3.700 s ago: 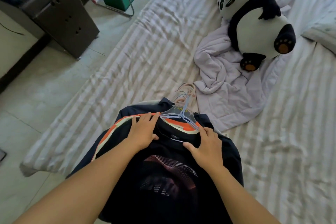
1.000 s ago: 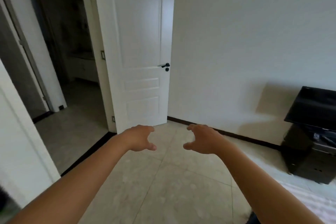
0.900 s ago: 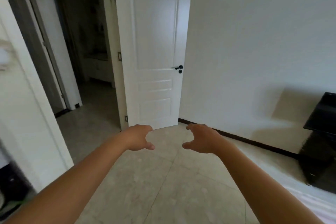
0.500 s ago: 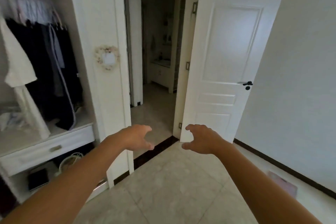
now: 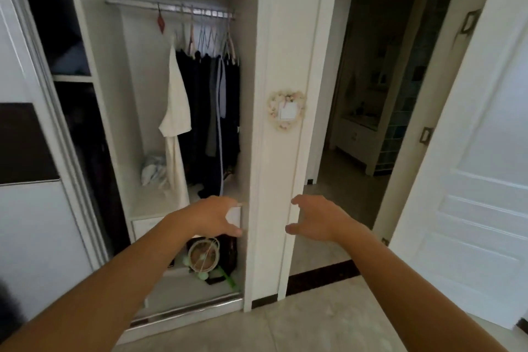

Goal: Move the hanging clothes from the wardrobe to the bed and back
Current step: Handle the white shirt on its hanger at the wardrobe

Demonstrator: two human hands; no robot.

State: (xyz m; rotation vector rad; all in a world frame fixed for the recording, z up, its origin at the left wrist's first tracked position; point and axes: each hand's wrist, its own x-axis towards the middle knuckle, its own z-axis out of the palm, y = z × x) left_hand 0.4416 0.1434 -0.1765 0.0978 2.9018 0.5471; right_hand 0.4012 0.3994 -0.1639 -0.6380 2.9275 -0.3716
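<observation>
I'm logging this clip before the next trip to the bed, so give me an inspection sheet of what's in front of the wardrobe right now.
Surface: tiled floor, bare where visible.
Job's things: dark hanging clothes and a white garment on the rail in the open wardrobe.
Clutter: crumpled cloth on the wardrobe's inner shelf; round wire item below.
Hands: left hand and right hand raised, fingers loosely curled, holding nothing.
Cables: nothing seen.
Surroundings: heart-framed switch; open white door; dim room beyond.

Dim, soft daylight; dark doorway [image 5: 380,80]; slight motion blur; wide-angle bending at edges; no glare.
</observation>
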